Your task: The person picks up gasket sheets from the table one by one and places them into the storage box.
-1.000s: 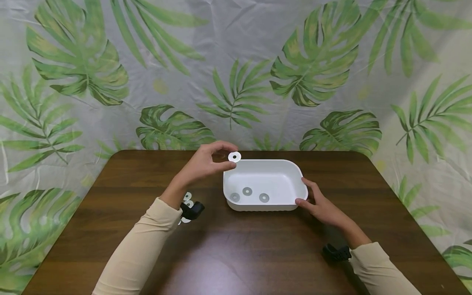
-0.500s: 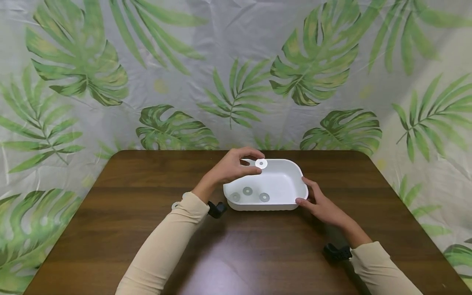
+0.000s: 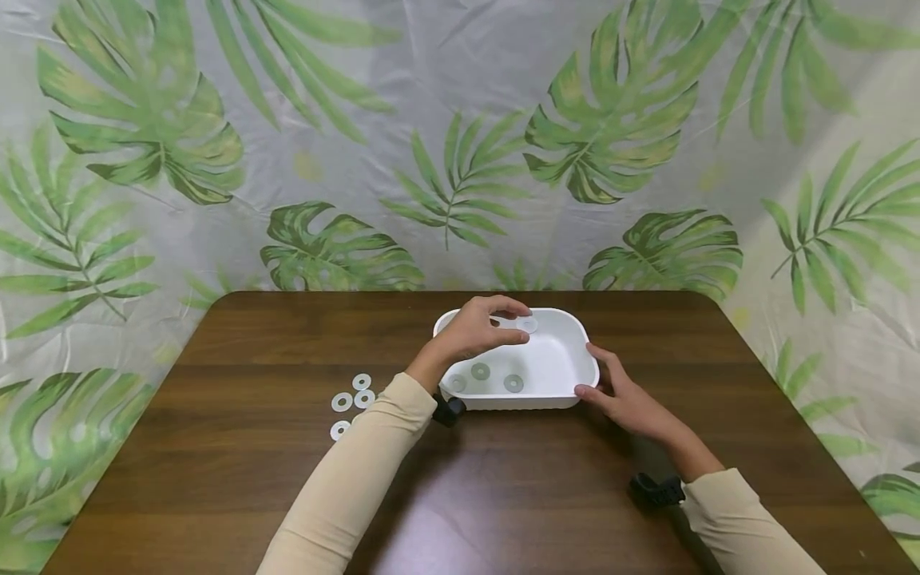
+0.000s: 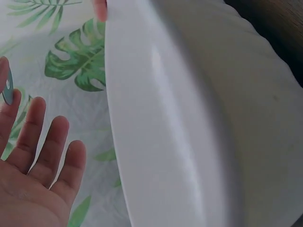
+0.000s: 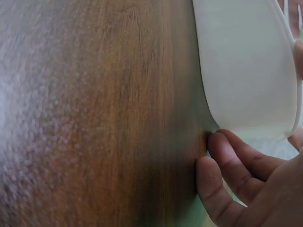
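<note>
A white plastic tub (image 3: 568, 359) stands on the brown table (image 3: 503, 495). Three grey washers (image 3: 480, 371) lie on its floor. My left hand (image 3: 519, 326) hovers over the tub and pinches a white washer (image 3: 530, 325) between thumb and forefinger. In the left wrist view the fingers (image 4: 42, 156) spread beside the tub's wall (image 4: 189, 118), and the washer's edge (image 4: 7, 90) shows at the far left. My right hand (image 3: 600, 375) cups the tub's right end, thumb at the near corner. In the right wrist view its fingers (image 5: 227, 175) curl against the tub's base (image 5: 246, 71).
Several loose white washers (image 3: 352, 399) lie on the table to the left of the tub, beside my left forearm. A leaf-print cloth (image 3: 460, 144) hangs behind the table's far edge. Bare wood (image 5: 94, 118) stretches in front of the tub.
My left hand has carried the white washer rightward from the tub's left rim to above the tub's middle. The right hand has stayed on the tub's right end.
</note>
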Demonstrator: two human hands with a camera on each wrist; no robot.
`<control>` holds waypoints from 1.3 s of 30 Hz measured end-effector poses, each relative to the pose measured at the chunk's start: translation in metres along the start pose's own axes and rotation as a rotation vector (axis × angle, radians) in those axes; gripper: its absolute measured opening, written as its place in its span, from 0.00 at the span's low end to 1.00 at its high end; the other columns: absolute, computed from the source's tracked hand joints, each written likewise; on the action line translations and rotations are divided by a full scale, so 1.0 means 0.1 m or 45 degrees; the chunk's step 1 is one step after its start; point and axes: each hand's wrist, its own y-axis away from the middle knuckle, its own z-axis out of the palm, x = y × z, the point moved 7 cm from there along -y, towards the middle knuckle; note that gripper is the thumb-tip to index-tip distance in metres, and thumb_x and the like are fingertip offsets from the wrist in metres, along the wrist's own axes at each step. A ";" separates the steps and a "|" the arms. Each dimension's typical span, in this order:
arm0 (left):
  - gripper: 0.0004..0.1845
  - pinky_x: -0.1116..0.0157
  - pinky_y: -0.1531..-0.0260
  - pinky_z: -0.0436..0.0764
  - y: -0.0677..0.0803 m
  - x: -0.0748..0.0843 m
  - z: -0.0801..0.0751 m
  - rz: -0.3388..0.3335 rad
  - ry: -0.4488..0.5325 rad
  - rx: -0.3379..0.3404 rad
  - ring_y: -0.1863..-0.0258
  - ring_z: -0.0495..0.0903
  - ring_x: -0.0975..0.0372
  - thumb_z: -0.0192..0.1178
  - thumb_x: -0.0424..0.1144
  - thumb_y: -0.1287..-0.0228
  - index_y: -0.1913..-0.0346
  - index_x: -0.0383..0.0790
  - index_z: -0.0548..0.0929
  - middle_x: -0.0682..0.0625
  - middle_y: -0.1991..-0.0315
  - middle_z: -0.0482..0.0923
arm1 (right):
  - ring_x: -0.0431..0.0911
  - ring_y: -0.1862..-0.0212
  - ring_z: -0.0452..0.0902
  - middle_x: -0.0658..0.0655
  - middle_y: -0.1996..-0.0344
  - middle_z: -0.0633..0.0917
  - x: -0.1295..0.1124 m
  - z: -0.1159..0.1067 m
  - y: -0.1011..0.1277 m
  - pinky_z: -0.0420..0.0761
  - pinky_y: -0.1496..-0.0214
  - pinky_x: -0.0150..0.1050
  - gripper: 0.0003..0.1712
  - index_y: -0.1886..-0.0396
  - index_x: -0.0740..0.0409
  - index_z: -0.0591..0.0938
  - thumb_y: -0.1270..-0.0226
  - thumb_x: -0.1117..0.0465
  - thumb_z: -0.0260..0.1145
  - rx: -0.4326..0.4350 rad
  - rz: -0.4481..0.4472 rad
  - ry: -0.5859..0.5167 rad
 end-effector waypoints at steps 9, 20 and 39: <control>0.22 0.55 0.39 0.77 0.01 -0.10 -0.02 -0.040 -0.035 0.012 0.38 0.76 0.55 0.68 0.41 0.38 0.42 0.41 0.82 0.48 0.41 0.82 | 0.56 0.45 0.77 0.79 0.39 0.72 -0.07 -0.02 -0.01 0.77 0.54 0.24 0.46 0.24 0.67 0.43 0.28 0.62 0.62 0.016 -0.034 0.023; 0.20 0.55 0.36 0.76 -0.02 -0.18 0.02 -0.082 -0.050 -0.010 0.36 0.75 0.54 0.68 0.40 0.38 0.44 0.41 0.83 0.47 0.41 0.81 | 0.61 0.42 0.77 0.79 0.37 0.70 -0.02 -0.01 0.01 0.76 0.54 0.24 0.46 0.24 0.65 0.43 0.27 0.61 0.62 0.011 0.001 0.030; 0.20 0.56 0.37 0.76 -0.02 -0.20 0.01 -0.108 -0.111 0.000 0.35 0.75 0.53 0.69 0.41 0.40 0.45 0.42 0.84 0.47 0.42 0.82 | 0.61 0.43 0.77 0.79 0.36 0.69 0.02 0.01 0.01 0.77 0.54 0.24 0.46 0.23 0.63 0.43 0.27 0.58 0.62 0.008 0.023 0.032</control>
